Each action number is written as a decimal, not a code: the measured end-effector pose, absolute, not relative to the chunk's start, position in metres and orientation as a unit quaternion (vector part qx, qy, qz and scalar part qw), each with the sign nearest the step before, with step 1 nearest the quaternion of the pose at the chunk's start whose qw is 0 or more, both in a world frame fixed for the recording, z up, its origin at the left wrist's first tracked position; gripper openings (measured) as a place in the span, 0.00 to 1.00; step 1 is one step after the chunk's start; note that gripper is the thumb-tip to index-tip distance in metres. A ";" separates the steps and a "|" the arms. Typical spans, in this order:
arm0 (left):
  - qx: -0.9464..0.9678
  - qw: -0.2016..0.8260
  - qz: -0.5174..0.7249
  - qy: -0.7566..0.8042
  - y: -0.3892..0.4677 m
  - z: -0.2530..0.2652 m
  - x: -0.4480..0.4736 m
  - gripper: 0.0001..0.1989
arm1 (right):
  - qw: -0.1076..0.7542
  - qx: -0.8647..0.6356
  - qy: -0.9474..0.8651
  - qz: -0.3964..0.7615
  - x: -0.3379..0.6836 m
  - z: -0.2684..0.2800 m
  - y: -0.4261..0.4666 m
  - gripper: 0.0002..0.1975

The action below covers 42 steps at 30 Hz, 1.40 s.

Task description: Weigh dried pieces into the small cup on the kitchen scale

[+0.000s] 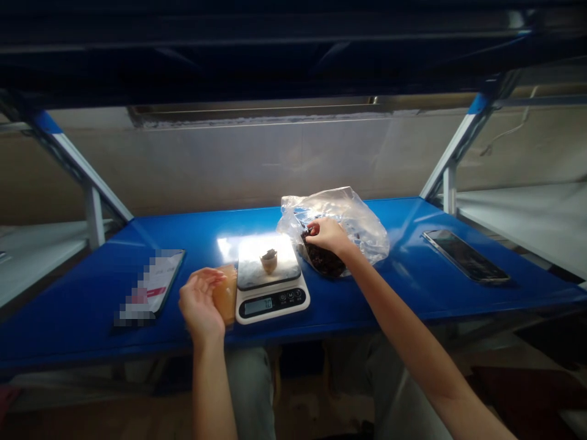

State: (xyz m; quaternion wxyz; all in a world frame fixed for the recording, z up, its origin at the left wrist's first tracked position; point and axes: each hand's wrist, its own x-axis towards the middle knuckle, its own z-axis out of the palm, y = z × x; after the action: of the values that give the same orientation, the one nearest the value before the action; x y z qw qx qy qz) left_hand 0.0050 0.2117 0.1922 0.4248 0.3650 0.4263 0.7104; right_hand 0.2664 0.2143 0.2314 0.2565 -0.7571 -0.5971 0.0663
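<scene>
My right hand [328, 236] reaches into a clear plastic bag [367, 226], fingers pinched at the dark dried pieces [326, 263] inside it. What exactly lies between the fingertips is partly hidden. Left of the bag, a white digital kitchen scale [275, 310] shows about 7.0. A small light-coloured cup [269, 264] filled with dark bits stands on its platform. My left hand [202, 302] rests beside the scale, fingers loosely curved and holding nothing. They are at the edge of an orange-brown packet [228, 296], partly covering it.
On the left of the blue table [202, 235] lies a flat white item, partly pixelated, perhaps a phone [160, 281]. A dark phone [465, 255] lies at the right. Slanted metal braces [447, 146] flank the table, and a dark shelf [275, 67] hangs overhead.
</scene>
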 end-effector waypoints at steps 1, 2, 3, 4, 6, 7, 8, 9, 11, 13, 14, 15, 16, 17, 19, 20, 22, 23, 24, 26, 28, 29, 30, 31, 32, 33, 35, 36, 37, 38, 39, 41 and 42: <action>0.364 0.426 0.710 0.427 0.211 0.192 0.005 0.13 | 0.253 -0.755 -0.601 0.065 0.266 0.230 0.215 0.12; 0.363 0.428 0.709 0.427 0.211 0.192 0.005 0.13 | 0.250 -0.754 -0.604 0.062 0.267 0.230 0.215 0.11; 0.362 0.430 0.709 0.426 0.210 0.192 0.005 0.13 | 0.249 -0.753 -0.606 0.057 0.267 0.229 0.216 0.10; 0.362 0.431 0.710 0.423 0.210 0.192 0.006 0.12 | 0.249 -0.754 -0.606 0.051 0.267 0.228 0.216 0.10; 0.363 0.433 0.712 0.417 0.209 0.193 0.006 0.12 | 0.249 -0.754 -0.607 0.041 0.268 0.227 0.217 0.11; 0.361 0.435 0.713 0.415 0.208 0.193 0.006 0.12 | 0.249 -0.753 -0.608 0.040 0.268 0.227 0.217 0.11; 0.358 0.436 0.714 0.414 0.207 0.194 0.006 0.12 | 0.249 -0.752 -0.609 0.042 0.268 0.227 0.217 0.11; 0.355 0.438 0.715 0.414 0.207 0.194 0.006 0.12 | 0.249 -0.750 -0.611 0.045 0.267 0.227 0.217 0.11; 0.352 0.439 0.713 0.418 0.207 0.194 0.006 0.11 | 0.250 -0.744 -0.617 0.054 0.266 0.228 0.216 0.11; 0.356 0.435 0.711 0.421 0.208 0.193 0.005 0.11 | 0.253 -0.738 -0.623 0.061 0.265 0.229 0.216 0.12; 0.359 0.433 0.711 0.422 0.208 0.193 0.005 0.12 | 0.256 -0.734 -0.626 0.064 0.264 0.229 0.216 0.13; 0.361 0.432 0.711 0.422 0.208 0.193 0.005 0.12 | 0.259 -0.731 -0.628 0.067 0.264 0.229 0.216 0.13; 0.362 0.432 0.711 0.421 0.208 0.193 0.005 0.12 | 0.262 -0.728 -0.630 0.069 0.264 0.229 0.216 0.14; 0.359 0.434 0.711 0.420 0.208 0.193 0.005 0.12 | 0.264 -0.726 -0.631 0.071 0.264 0.229 0.216 0.15; 0.350 0.441 0.713 0.418 0.208 0.194 0.005 0.12 | 0.269 -0.722 -0.634 0.075 0.265 0.228 0.217 0.16; 0.345 0.444 0.715 0.416 0.208 0.194 0.005 0.12 | 0.270 -0.720 -0.635 0.077 0.265 0.228 0.217 0.16; 0.337 0.446 0.718 0.415 0.208 0.195 0.006 0.12 | 0.275 -0.715 -0.638 0.081 0.266 0.227 0.218 0.16; 0.337 0.445 0.719 0.414 0.208 0.195 0.006 0.12 | 0.279 -0.712 -0.639 0.083 0.266 0.227 0.218 0.16; 0.337 0.445 0.719 0.415 0.208 0.195 0.006 0.12 | 0.283 -0.710 -0.639 0.086 0.266 0.226 0.219 0.16; 0.338 0.445 0.717 0.417 0.208 0.195 0.006 0.12 | 0.292 -0.706 -0.639 0.088 0.267 0.224 0.220 0.15; 0.341 0.445 0.715 0.418 0.208 0.195 0.007 0.12 | 0.302 -0.703 -0.637 0.088 0.268 0.222 0.222 0.14; 0.342 0.444 0.715 0.417 0.208 0.195 0.007 0.13 | 0.307 -0.702 -0.636 0.087 0.268 0.221 0.222 0.13; 0.344 0.444 0.715 0.416 0.208 0.195 0.007 0.13 | 0.312 -0.701 -0.635 0.086 0.268 0.221 0.222 0.13; 0.344 0.445 0.715 0.416 0.207 0.195 0.007 0.13 | 0.316 -0.700 -0.635 0.085 0.268 0.220 0.223 0.12; 0.342 0.445 0.715 0.416 0.207 0.195 0.007 0.13 | 0.321 -0.698 -0.635 0.084 0.268 0.220 0.222 0.11; 0.339 0.447 0.715 0.416 0.207 0.196 0.007 0.13 | 0.325 -0.695 -0.636 0.083 0.268 0.220 0.222 0.11; 0.332 0.452 0.716 0.416 0.206 0.196 0.007 0.12 | 0.335 -0.691 -0.635 0.081 0.268 0.221 0.222 0.12; 0.330 0.455 0.716 0.415 0.205 0.197 0.007 0.12 | 0.341 -0.690 -0.634 0.081 0.268 0.221 0.222 0.12; 0.329 0.457 0.715 0.413 0.205 0.197 0.007 0.12 | 0.348 -0.688 -0.632 0.081 0.268 0.222 0.221 0.13; 0.330 0.459 0.715 0.412 0.205 0.197 0.008 0.12 | 0.354 -0.687 -0.629 0.082 0.267 0.223 0.221 0.14; 0.331 0.460 0.714 0.411 0.205 0.196 0.008 0.12 | 0.360 -0.686 -0.627 0.083 0.267 0.223 0.221 0.14; 0.332 0.458 0.715 0.411 0.205 0.196 0.008 0.12 | 0.370 -0.683 -0.624 0.088 0.268 0.224 0.220 0.15; 0.333 0.456 0.715 0.412 0.205 0.196 0.008 0.13 | 0.373 -0.682 -0.623 0.091 0.268 0.224 0.220 0.14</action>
State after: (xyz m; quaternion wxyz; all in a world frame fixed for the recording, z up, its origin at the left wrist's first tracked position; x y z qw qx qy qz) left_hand 0.0083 0.2046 0.1955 0.4564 0.3326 0.4121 0.7150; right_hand 0.2677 0.2202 0.2244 0.3729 -0.6818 -0.6227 0.0915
